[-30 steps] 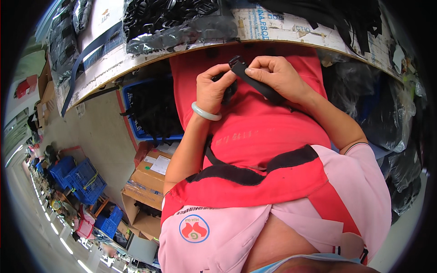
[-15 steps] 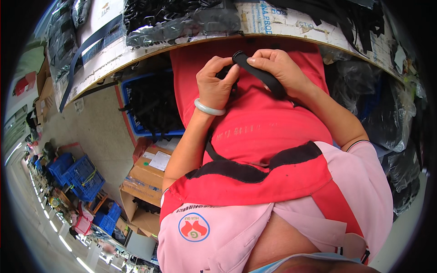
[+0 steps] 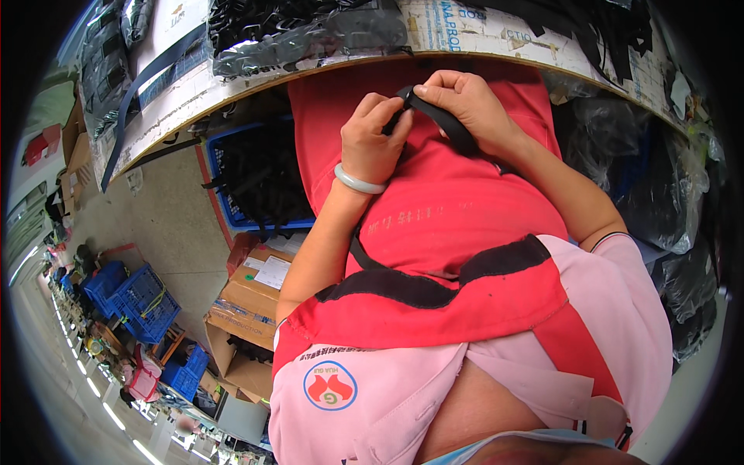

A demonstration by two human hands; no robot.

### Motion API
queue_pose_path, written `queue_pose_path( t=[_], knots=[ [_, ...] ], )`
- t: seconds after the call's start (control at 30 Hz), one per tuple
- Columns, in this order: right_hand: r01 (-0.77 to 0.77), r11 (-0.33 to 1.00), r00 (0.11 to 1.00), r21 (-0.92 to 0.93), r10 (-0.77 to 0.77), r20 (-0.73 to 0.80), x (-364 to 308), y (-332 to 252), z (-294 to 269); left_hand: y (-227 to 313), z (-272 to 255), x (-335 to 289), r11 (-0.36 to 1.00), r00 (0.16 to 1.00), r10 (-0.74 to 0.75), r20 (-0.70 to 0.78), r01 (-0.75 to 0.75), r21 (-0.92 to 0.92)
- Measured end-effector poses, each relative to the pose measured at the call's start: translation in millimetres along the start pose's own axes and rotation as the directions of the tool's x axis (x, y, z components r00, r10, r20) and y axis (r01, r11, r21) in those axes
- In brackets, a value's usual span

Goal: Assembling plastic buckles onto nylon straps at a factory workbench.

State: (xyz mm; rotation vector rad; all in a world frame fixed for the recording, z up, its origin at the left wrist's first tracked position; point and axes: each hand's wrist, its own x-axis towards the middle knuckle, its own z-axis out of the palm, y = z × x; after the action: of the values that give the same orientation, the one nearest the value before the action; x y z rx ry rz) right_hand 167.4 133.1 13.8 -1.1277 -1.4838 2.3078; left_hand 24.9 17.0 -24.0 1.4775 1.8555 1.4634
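A black webbing strap runs between my hands, above the red apron on my lap. My left hand pinches a small dark piece at the strap's end, possibly a buckle; the fingers hide most of it. Wrapped over the strap close to that end is my right hand, with its thumb and fingertips pressed on the webbing. The strap's loose length curves down beneath the right palm. On my left wrist sits a pale bangle.
Ahead, the worktable edge curves across, bearing a clear bag of black buckles and black straps. A blue crate of black pieces and cardboard boxes stand at left. Plastic bags lie at right.
My hands have drawn closer at the strap's end. The right hand has shifted slightly left and up, and the strap's end has turned, now showing less of its face.
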Motion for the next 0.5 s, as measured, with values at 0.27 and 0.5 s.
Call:
queue_pose_path(
  t=[0.27, 0.5],
  knots=[
    [-0.147, 0.972, 0.98, 0.183, 0.118, 0.159, 15, 17, -14, -6, 0, -7, 0.918, 0.954, -0.261, 0.15, 0.293, -0.268],
    [0.218, 0.966, 0.976, -0.136, -0.214, 0.049, 16, 18, -6, -9, -9, 6, 0.045, 0.549, -0.613, 0.569, 0.743, -0.668]
  ],
)
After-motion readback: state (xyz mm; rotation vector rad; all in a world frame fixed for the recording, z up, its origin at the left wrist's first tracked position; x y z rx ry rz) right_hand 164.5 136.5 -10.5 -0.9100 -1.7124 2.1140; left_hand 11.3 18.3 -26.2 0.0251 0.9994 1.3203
